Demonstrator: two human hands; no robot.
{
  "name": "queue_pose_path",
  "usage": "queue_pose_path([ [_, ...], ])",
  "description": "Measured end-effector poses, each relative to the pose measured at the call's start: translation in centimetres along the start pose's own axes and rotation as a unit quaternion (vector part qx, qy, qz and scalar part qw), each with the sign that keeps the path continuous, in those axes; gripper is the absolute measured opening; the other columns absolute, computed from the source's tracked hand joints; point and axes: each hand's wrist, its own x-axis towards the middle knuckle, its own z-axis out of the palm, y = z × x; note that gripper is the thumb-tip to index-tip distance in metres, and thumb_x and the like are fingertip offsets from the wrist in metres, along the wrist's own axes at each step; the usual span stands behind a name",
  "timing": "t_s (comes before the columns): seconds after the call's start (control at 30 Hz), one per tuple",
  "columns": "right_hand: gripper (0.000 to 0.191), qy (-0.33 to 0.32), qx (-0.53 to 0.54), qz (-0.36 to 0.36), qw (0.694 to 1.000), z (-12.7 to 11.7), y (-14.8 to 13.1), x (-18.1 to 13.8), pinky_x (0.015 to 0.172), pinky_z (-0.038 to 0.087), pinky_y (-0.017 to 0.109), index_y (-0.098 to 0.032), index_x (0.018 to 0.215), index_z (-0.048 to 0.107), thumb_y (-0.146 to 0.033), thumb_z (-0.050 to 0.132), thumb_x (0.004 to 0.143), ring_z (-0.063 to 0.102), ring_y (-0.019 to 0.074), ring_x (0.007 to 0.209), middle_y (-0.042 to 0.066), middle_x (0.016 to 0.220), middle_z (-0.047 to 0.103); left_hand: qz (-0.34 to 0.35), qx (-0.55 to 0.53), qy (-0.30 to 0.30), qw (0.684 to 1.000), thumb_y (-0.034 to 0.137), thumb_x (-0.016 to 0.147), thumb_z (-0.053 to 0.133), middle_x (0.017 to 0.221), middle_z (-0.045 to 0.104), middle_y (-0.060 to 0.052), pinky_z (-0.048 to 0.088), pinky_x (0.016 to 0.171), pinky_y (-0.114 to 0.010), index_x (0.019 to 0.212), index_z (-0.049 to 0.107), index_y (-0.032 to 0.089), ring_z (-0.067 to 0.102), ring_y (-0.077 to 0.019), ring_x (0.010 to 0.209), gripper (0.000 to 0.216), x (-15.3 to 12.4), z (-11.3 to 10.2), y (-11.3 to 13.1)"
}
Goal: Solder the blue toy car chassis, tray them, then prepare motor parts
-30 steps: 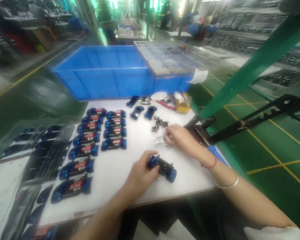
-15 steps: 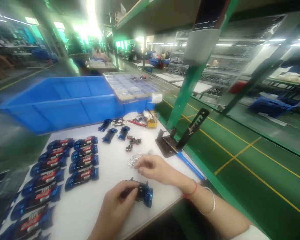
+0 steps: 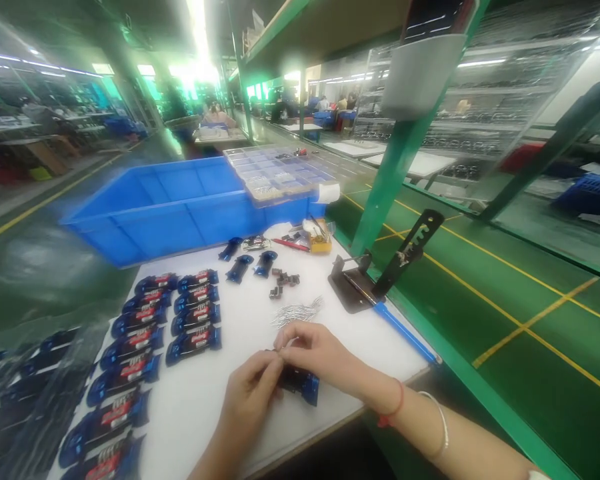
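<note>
Blue bin [image 3: 180, 207] sits past the table's [image 3: 205, 407] far edge. Rows of blue car shells [image 3: 180, 320] fill the table's left side. At the table's near edge, left hand [image 3: 253, 393] grips a small toy car [image 3: 303, 387]; right hand [image 3: 315, 353] has its fingertips pinched narrow on the car's top. Pin pile [image 3: 297, 311] mid-table.

White table [image 3: 245, 303] bears rows of blue car shells [image 3: 195, 313], metal pins [image 3: 297, 312], black jig [image 3: 360, 293].

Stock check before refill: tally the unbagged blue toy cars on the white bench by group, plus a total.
Rowed car bodies: 11
Loose car bodies by the blue bin: 3
Car held in left hand and right hand: 1
Total: 15
</note>
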Motion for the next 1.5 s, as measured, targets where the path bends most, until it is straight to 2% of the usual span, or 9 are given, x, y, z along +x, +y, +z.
queue_pose_path([
  [0.1,0.006,-0.002,-0.042,-0.001,0.999,-0.5,-0.2,-0.2,0.062,0.042,0.024,-0.019,0.077,0.064,-0.018,0.065,0.071,0.05,0.0094,0.062,-0.004,0.072,0.061,0.029,0.018,-0.019,0.999,0.052,0.087,0.06,0.068,0.063,-0.003,0.04,0.045,-0.022,0.078,0.071,0.017,0.053,-0.0133,0.054,0.037,0.0,-0.1,-0.1],
  [0.27,0.008,-0.011,-0.19,-0.081,0.978,-2.0,-0.7,-1.2,0.068,0.047,0.026,-0.02,0.083,0.068,-0.017,0.062,0.079,0.057,0.013,0.071,-0.001,0.076,0.066,0.126,0.116,-0.049,0.984,0.036,0.09,0.058,0.066,0.063,-0.003,0.046,0.056,-0.024,0.076,0.072,0.019,0.057,-0.0143,0.059,0.026,0.0,-0.3,-0.5],
  [0.47,0.013,-0.016,-0.375,-0.195,0.906,-3.8,-0.8,-3.2,0.064,0.045,0.024,-0.021,0.083,0.064,-0.016,0.055,0.091,0.057,0.0125,0.068,0.0,0.077,0.063,0.159,0.167,-0.05,0.972,0.03,0.091,0.056,0.065,0.063,-0.003,0.044,0.059,-0.024,0.076,0.074,0.019,0.056,-0.0138,0.06,0.026,0.0,0.1,-0.2],
  [0.63,0.016,-0.025,-0.453,-0.227,0.862,-4.1,-1.2,-4.4,0.065,0.046,0.025,-0.022,0.084,0.062,-0.015,0.052,0.096,0.059,0.0136,0.071,0.001,0.08,0.062,0.164,0.173,-0.046,0.97,0.028,0.089,0.057,0.064,0.064,-0.003,0.044,0.057,-0.024,0.074,0.074,0.019,0.056,-0.0135,0.058,0.024,0.1,0.3,0.2],
  [0.93,0.012,-0.035,-0.449,-0.229,0.863,-4.1,-0.2,-4.7,0.067,0.049,0.025,-0.021,0.093,0.064,-0.014,0.054,0.095,0.062,0.0144,0.075,0.002,0.084,0.065,0.137,0.143,-0.048,0.979,0.026,0.087,0.058,0.07,0.069,-0.003,0.047,0.06,-0.024,0.08,0.074,0.019,0.062,-0.0151,0.067,0.019,0.2,0.3,-0.1],
  [1.13,0.012,-0.029,-0.43,-0.257,0.865,-4.1,0.4,-4.3,0.068,0.052,0.026,-0.021,0.096,0.065,-0.013,0.055,0.095,0.064,0.0147,0.076,0.003,0.085,0.067,0.148,0.122,-0.051,0.98,0.025,0.088,0.059,0.073,0.07,-0.003,0.049,0.06,-0.023,0.082,0.074,0.019,0.064,-0.0146,0.069,0.017,0.3,0.3,-0.4],
  [1.23,0.013,-0.005,-0.42,-0.275,0.865,-4.1,0.6,-4.2,0.067,0.053,0.026,-0.021,0.098,0.065,-0.013,0.057,0.094,0.065,0.0145,0.076,0.003,0.085,0.067,0.133,0.099,-0.063,0.984,0.025,0.089,0.059,0.084,0.072,-0.004,0.053,0.066,-0.024,0.095,0.074,0.02,0.067,-0.0154,0.075,0.018,0.4,0.1,-0.5],
  [1.33,0.016,0.024,-0.413,-0.29,0.863,-4.1,0.7,-4.2,0.066,0.054,0.025,-0.022,0.1,0.066,-0.01,0.058,0.093,0.065,0.0141,0.076,0.003,0.086,0.068,0.095,0.058,-0.082,0.99,0.021,0.088,0.057,0.1,0.072,-0.006,0.057,0.071,-0.026,0.115,0.069,0.021,0.068,-0.0156,0.078,0.029,0.5,-0.1,-0.9],
  [1.5,0.017,0.047,-0.436,-0.357,0.825,-3.8,1.1,-4.0,0.067,0.055,0.028,-0.021,0.103,0.065,-0.009,0.059,0.092,0.063,0.0163,0.078,0.004,0.083,0.069,0.018,-0.043,-0.084,0.995,0.021,0.09,0.056,0.108,0.07,-0.006,0.06,0.08,-0.031,0.136,0.054,0.024,0.071,-0.0156,0.079,0.046,0.6,0.0,-1.6],
])
